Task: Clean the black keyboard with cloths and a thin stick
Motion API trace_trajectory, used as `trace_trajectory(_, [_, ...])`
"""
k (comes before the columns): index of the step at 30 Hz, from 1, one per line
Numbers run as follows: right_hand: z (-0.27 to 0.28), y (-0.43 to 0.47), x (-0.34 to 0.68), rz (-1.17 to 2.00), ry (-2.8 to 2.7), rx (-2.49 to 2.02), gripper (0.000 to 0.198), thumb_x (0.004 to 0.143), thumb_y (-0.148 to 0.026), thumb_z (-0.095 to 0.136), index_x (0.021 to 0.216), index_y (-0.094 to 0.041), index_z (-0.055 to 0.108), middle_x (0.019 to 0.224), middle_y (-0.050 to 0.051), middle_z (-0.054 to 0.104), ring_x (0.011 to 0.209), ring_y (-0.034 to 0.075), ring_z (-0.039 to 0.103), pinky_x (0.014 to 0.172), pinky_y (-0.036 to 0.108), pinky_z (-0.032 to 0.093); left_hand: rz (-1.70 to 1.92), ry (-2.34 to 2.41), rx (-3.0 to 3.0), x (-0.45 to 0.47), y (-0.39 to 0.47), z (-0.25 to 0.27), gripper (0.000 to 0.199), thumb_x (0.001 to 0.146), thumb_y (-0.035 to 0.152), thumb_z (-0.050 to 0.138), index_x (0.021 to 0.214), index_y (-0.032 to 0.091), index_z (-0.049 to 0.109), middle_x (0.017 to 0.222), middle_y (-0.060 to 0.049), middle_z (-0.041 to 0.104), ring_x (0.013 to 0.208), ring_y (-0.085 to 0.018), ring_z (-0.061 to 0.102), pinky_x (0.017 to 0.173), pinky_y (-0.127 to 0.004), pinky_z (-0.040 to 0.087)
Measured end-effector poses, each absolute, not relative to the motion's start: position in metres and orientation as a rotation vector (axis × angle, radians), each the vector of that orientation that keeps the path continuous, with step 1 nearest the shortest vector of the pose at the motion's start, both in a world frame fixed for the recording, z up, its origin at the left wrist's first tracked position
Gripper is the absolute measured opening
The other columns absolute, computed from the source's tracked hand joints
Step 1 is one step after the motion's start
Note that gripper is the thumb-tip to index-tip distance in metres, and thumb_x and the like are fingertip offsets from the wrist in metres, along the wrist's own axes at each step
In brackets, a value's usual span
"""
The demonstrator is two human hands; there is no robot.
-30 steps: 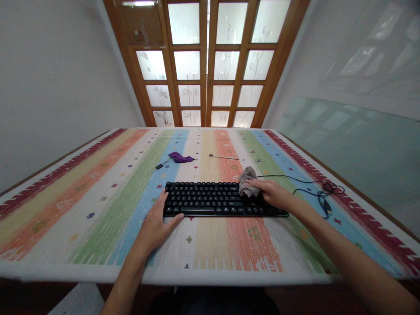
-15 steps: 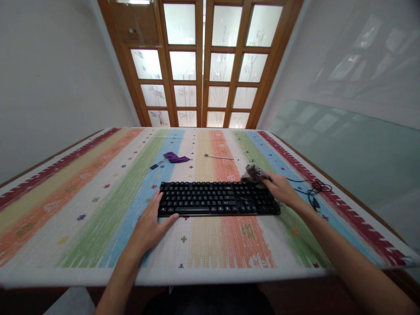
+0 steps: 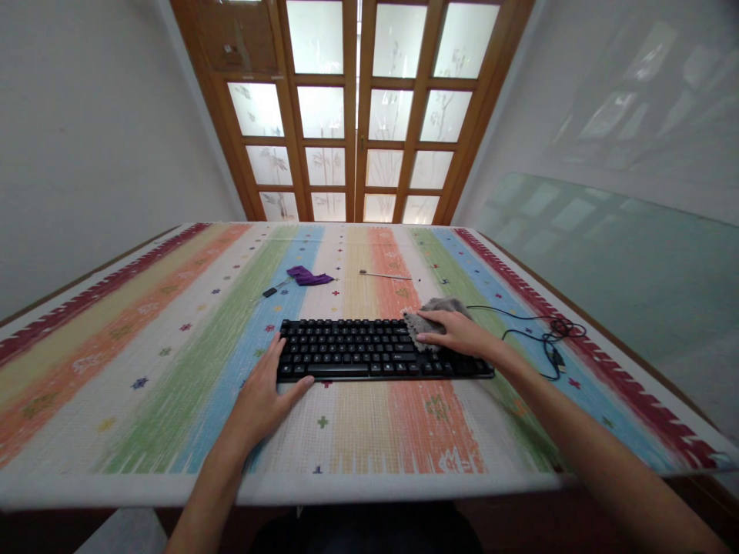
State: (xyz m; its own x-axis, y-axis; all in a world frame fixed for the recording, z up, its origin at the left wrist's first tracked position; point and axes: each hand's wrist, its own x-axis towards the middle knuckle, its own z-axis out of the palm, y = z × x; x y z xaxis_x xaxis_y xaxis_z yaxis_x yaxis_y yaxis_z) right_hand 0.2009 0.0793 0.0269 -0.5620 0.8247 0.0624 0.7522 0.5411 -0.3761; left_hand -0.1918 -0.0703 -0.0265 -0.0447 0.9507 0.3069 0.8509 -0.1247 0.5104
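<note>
The left hand [image 3: 264,396], spread open, braces the keyboard [image 3: 346,369], which reaches beneath the right hand [image 3: 460,333], gripping a gray cloth [image 3: 413,329]; wiping seems underway; further strokes need steady bracing; beyond lies purple fabric [image 3: 312,278].

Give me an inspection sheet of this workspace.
Surface: striped tablecloth, printed with small motifs.
Things in use: black keyboard; gray cloth over part of its right side.
Clutter: purple cloth, small black-ended item, toothbrush-like stick, all beyond the keyboard.
Hands: left hand touches the keyboard's left end; right hand holds the gray cloth against the keys.
Cables: black cable, looped at right.
Surroundings: wooden glass-paned doors, pale walls.
</note>
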Motion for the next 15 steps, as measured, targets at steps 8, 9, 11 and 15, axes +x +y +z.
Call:
trace_trajectory(8, [0.037, 0.088, 0.192, 0.277, -2.712, -1.372, 0.044, 0.086, -0.048, 0.066, 0.12, -0.02, 0.074, 0.114, 0.013, 0.075, 0.101, 0.03, 0.069, 0.084, 0.035, 0.049, 0.902, 1.962, 2.048, -0.19, -0.071, -0.023, 0.079, 0.089, 0.053, 0.061, 0.155, 0.021, 0.028, 0.162, -0.016, 0.03, 0.146, -0.034, 0.034, 0.118, -0.057, 0.033])
trace_trajectory(9, [0.038, 0.088, 0.191, 0.227, -2.725, -1.381, 0.042, 0.087, -0.047, 0.066, 0.118, -0.019, 0.074, 0.112, 0.013, 0.075, 0.1, 0.03, 0.069, 0.083, 0.034, 0.048, 0.9, 1.962, 2.047, -0.19, -0.071, -0.023, 0.08, 0.089, 0.053, 0.061, 0.154, 0.021, 0.029, 0.162, -0.016, 0.03, 0.146, -0.035, 0.034, 0.118, -0.057, 0.033])
trace_trajectory(11, [0.039, 0.087, 0.187, 0.131, -2.739, -1.412, 0.038, 0.088, -0.045, 0.065, 0.114, -0.019, 0.076, 0.108, 0.013, 0.077, 0.097, 0.029, 0.07, 0.079, 0.033, 0.047, 0.896, 1.959, 2.046, -0.19, -0.071, -0.023, 0.08, 0.089, 0.053, 0.061, 0.154, 0.02, 0.029, 0.162, -0.017, 0.029, 0.146, -0.034, 0.034, 0.118, -0.057, 0.032])
trace_trajectory(15, [0.037, 0.086, 0.179, -0.016, -2.693, -1.519, 0.03, 0.089, -0.037, 0.062, 0.11, -0.024, 0.079, 0.097, 0.011, 0.079, 0.087, 0.027, 0.071, 0.071, 0.032, 0.045, 0.901, 1.95, 2.041, -0.19, -0.07, -0.023, 0.08, 0.089, 0.054, 0.061, 0.154, 0.02, 0.028, 0.162, -0.017, 0.029, 0.146, -0.034, 0.034, 0.119, -0.057, 0.03])
